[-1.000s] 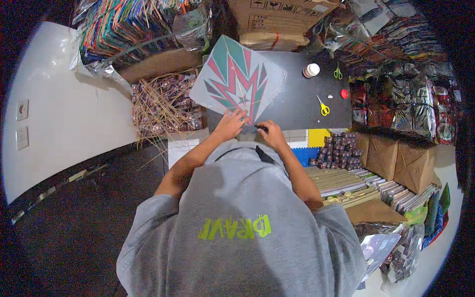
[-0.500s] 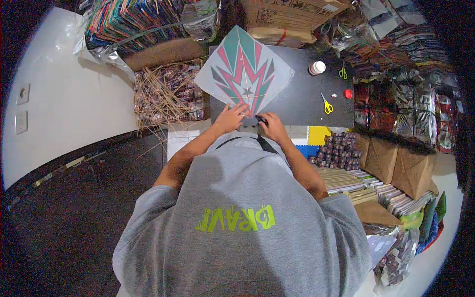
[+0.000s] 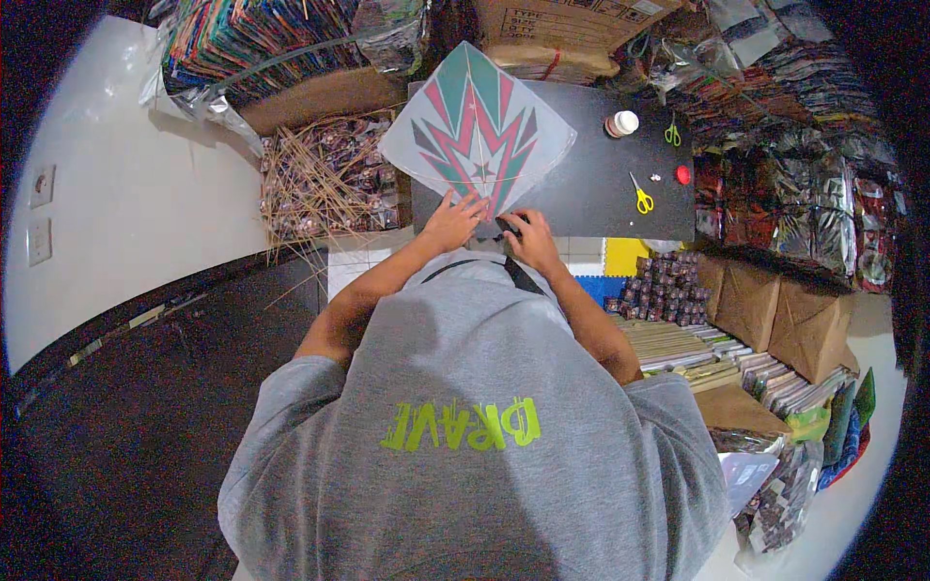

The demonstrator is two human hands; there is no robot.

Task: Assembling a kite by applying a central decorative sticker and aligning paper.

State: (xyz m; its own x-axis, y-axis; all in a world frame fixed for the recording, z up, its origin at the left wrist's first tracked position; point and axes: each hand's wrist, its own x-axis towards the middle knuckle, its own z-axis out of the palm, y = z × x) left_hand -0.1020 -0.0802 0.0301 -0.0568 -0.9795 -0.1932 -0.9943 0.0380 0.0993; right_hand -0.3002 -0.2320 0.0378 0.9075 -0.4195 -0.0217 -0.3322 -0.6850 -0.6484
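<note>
A white diamond-shaped kite [image 3: 548, 145] with green, red and black shapes lies on the dark table [image 3: 591, 208], its lower tip toward me. Thin sticks run along its middle and across its lower part. My left hand [image 3: 453, 225] rests its outstretched fingers on the kite's lower left edge, close to the tip. Just right of that tip is my right hand [image 3: 532, 240], its fingers curled in a pinch around something small and dark at the table's near edge. What exactly it is, I cannot make out.
Yellow scissors [image 3: 643, 199], a red lid [image 3: 683, 175], a white-capped jar [image 3: 621, 124] and green scissors [image 3: 673, 134] lie to the right. Loose thin sticks [image 3: 320, 189] pile up at left. Dark spools [image 3: 668, 290] are stacked below the table's right side.
The kite's lower tip has shifted slightly left, turning the kite a little. My right hand's fingers have lifted and bent slightly; my left hand stays on the kite.
</note>
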